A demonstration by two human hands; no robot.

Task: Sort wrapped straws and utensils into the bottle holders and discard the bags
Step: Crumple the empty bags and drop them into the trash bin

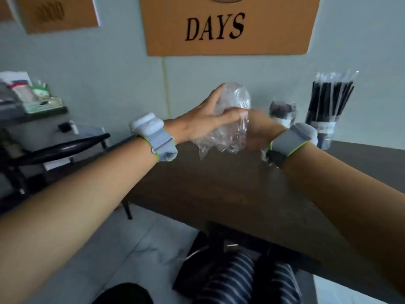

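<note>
1. Left hand (198, 121) spread flat against the crumpled clear plastic bag (230, 119), fingers pressing its side.
2. Bag squeezed between both hands, just above the dark counter (219, 189).
3. Right hand (260, 132) blurred, cupped against the bag's other side.
4. Small bottle holder (282, 113), then wrapped black straws (331, 95) standing upright far right.

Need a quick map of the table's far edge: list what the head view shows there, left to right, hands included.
Left hand → crumpled clear plastic bag pressed between both hands → right hand → short holder of dark utensils → tall holder of black wrapped straws.
</note>
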